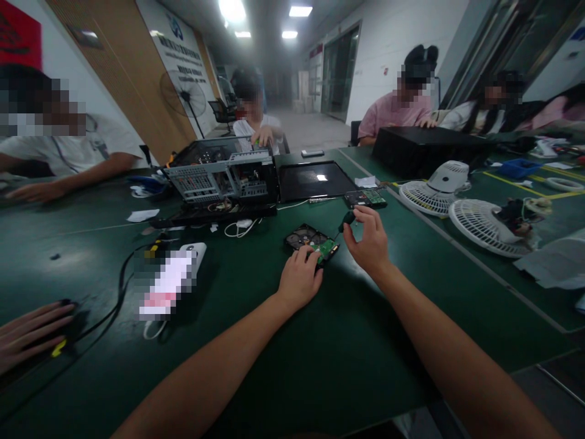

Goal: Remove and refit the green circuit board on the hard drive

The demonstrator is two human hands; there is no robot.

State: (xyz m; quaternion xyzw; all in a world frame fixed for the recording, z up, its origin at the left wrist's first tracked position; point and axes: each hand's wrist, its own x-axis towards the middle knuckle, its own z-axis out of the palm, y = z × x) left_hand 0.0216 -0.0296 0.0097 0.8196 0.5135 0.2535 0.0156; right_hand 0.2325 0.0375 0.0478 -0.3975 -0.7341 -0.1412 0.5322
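A hard drive (307, 237) lies circuit side up on the green table (320, 353), its green board facing me. My left hand (299, 279) rests against its near edge, fingers curled and pressing on it. Just to the right, my right hand (369, 238) pinches the black handle of a small screwdriver (346, 221), whose tip points down toward the drive's board.
A second hard drive (365, 198) lies farther back. An open computer case (219, 174) and a black panel (315, 178) stand behind it. Fan grilles (487, 227) lie at right. Cables and a white device (194, 250) are at left. Other people sit around; someone's hand (31, 332) rests at far left.
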